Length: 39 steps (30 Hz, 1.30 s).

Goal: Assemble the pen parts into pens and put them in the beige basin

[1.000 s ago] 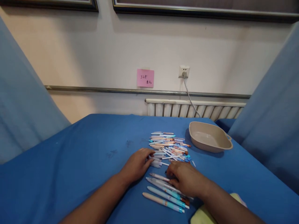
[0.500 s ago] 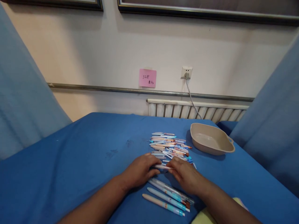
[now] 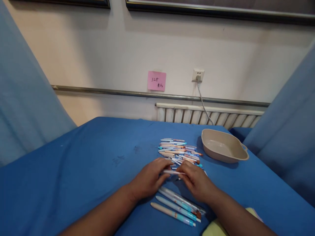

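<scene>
Between my two hands is a pale pinkish pen, held level above the blue cloth. The fingers of my left hand pinch its left end, and my right hand grips the right end, covering that part. Just beyond my hands lies a pile of pen parts, with pale barrels, white refills and blue or brown pieces; my fingers hide its near side. Closer to me, several pens lie slanted side by side, among them a peach-and-blue pen and a light blue pen.
A beige plastic basin stands at the right rear of the blue-covered table. A yellow-green cloth lies by my right forearm. Blue curtains hang at both sides. Behind the table are a radiator and a plugged-in socket.
My right hand has picked the pinkish pen up from the near row and brought it to my left hand. Both hands now hold it, slightly raised. The view has shifted a little.
</scene>
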Each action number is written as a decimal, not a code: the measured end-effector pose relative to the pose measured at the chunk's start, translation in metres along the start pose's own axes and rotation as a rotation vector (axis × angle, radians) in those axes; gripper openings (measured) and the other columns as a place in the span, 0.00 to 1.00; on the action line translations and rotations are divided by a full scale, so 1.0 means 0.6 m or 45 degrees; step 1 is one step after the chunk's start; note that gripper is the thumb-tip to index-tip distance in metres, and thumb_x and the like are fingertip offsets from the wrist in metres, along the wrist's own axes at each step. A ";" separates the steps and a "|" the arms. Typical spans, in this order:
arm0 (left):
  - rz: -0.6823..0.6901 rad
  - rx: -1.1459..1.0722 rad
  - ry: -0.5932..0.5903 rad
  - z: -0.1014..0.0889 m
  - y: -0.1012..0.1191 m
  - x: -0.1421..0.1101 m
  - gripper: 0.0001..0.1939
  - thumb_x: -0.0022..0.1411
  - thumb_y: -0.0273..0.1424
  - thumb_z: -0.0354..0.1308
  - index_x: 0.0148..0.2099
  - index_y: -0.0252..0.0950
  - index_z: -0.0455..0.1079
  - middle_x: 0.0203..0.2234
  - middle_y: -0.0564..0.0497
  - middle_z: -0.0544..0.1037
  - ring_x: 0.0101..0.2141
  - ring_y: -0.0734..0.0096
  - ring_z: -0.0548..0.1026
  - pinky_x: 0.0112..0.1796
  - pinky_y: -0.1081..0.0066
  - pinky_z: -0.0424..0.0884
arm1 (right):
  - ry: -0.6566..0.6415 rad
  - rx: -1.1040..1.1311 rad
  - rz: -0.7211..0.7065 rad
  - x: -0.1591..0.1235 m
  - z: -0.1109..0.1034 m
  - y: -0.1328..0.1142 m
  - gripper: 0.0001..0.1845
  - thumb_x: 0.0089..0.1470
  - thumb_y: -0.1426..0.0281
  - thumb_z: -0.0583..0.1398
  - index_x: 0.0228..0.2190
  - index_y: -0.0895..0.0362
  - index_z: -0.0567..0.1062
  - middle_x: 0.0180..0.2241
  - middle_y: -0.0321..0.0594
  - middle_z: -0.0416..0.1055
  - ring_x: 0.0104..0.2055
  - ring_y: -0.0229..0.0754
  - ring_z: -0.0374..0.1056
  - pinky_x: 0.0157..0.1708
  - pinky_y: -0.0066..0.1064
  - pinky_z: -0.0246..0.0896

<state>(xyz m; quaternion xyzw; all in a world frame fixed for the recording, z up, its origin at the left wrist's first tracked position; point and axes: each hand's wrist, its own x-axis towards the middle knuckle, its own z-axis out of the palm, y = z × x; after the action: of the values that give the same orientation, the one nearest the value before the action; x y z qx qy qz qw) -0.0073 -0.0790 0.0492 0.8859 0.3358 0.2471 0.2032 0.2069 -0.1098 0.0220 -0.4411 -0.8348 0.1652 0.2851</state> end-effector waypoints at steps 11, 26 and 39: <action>-0.008 0.053 0.017 0.002 -0.007 -0.003 0.19 0.64 0.34 0.48 0.57 0.40 0.60 0.49 0.45 0.72 0.48 0.63 0.69 0.49 0.64 0.64 | 0.065 -0.003 -0.002 0.002 0.001 0.002 0.08 0.59 0.73 0.51 0.38 0.54 0.69 0.35 0.41 0.67 0.38 0.41 0.63 0.37 0.31 0.58; -0.264 0.142 0.009 -0.004 -0.021 0.001 0.18 0.68 0.34 0.40 0.55 0.41 0.62 0.37 0.49 0.78 0.37 0.65 0.75 0.40 0.69 0.68 | 0.104 -0.014 -0.009 0.003 0.000 0.007 0.08 0.59 0.73 0.51 0.37 0.55 0.69 0.35 0.41 0.67 0.38 0.42 0.63 0.38 0.32 0.58; -0.253 0.183 0.293 0.000 -0.054 0.009 0.17 0.65 0.35 0.45 0.51 0.35 0.66 0.45 0.45 0.75 0.45 0.62 0.72 0.47 0.64 0.67 | -0.124 -0.303 0.158 -0.002 -0.013 0.045 0.07 0.59 0.72 0.51 0.34 0.57 0.70 0.36 0.43 0.69 0.40 0.42 0.64 0.41 0.31 0.55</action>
<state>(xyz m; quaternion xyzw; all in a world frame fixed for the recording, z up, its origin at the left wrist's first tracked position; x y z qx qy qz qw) -0.0198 -0.0526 0.0340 0.8265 0.4595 0.3010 0.1230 0.2295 -0.0956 0.0137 -0.5142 -0.8324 0.1035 0.1790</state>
